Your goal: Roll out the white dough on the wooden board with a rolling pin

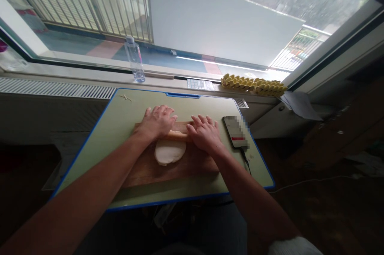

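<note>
A wooden rolling pin (178, 136) lies crosswise on a brown wooden cutting board (180, 171). My left hand (157, 121) rests palm down over the pin's left end, fingers stretched forward past it. Over the right end lies my right hand (205, 130), also palm down with the fingers spread out. Neither hand wraps its fingers round the pin, and the palms hide both ends. Flat pale dough (170, 152), roughly oval, lies on the board just on the near side of the pin; its far edge meets the pin.
The board sits on a pale green, blue-edged table (120, 115). A phone (235, 132) with a cable (246, 161) lies at the right. Thin pale strips (126, 98) lie far left. On the windowsill stand a clear bottle (135, 61) and yellow egg cartons (253, 85).
</note>
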Motion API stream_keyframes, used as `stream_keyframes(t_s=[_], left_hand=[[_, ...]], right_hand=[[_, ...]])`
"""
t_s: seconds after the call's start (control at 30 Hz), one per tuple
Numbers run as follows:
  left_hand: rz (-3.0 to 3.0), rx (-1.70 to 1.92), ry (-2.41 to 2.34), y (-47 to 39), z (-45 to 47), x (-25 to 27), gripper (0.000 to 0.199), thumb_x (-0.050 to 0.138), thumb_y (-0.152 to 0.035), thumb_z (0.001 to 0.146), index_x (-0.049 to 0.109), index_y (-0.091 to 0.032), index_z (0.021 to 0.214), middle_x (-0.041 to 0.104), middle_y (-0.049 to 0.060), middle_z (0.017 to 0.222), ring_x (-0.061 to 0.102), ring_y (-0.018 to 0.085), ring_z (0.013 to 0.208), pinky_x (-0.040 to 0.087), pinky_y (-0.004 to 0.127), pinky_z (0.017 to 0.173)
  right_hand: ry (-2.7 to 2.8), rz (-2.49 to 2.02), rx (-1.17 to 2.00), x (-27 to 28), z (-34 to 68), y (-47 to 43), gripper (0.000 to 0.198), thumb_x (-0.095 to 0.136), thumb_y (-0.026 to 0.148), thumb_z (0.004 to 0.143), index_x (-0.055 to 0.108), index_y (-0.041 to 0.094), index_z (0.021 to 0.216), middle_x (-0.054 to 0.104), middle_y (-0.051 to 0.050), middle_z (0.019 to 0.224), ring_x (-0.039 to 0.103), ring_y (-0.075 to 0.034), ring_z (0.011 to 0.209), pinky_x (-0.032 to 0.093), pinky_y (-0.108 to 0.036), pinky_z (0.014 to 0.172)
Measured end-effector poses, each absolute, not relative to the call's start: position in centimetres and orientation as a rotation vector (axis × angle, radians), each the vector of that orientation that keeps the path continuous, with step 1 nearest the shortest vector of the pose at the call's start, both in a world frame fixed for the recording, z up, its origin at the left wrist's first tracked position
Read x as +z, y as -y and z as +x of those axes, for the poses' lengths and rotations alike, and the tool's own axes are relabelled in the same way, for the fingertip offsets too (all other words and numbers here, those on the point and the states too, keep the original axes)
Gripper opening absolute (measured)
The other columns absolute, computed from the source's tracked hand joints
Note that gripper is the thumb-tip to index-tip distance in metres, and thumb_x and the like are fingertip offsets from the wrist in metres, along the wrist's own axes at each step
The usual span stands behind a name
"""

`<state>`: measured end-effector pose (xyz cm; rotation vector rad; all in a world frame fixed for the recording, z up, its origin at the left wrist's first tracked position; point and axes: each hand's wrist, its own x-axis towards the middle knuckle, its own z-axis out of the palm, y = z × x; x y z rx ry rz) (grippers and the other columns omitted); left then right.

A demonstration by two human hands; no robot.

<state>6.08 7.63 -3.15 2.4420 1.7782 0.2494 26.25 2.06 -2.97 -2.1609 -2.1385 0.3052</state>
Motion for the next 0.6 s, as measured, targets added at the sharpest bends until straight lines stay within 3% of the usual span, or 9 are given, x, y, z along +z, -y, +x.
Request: stream_keyframes(t_s=[0.33,0.6], left_hand=[[2.378,0.101,-1.754,-5.4,5.7,-2.4,0.062,0.029,-0.055,0.110,0.055,-0.030,0.160,0.049,0.009,0.172,0.046,0.031,0.156,0.030,0.060,0.129],[2.469,0.273,-1.806,-1.0,5.2,-3.5,0.062,0.039,-0.061,0.107,0.062,-0.027,0.154,0.057,0.010,0.166,0.051,0.034,0.150,0.033,0.061,0.128]], right_hand=[[2.141,-2.224,0.236,-2.6,25.4,0.7,0.061,0.036,0.052,0.113,0.046,0.031,0.169,0.037,-0.005,0.179,0.027,-0.036,0.166,0.018,-0.067,0.133],[2.082,-2.167,0.081,-3.3,24.4,5.4,0.061,0.033,0.056,0.116,0.050,0.029,0.167,0.042,-0.005,0.176,0.028,-0.035,0.166,0.013,-0.066,0.134]])
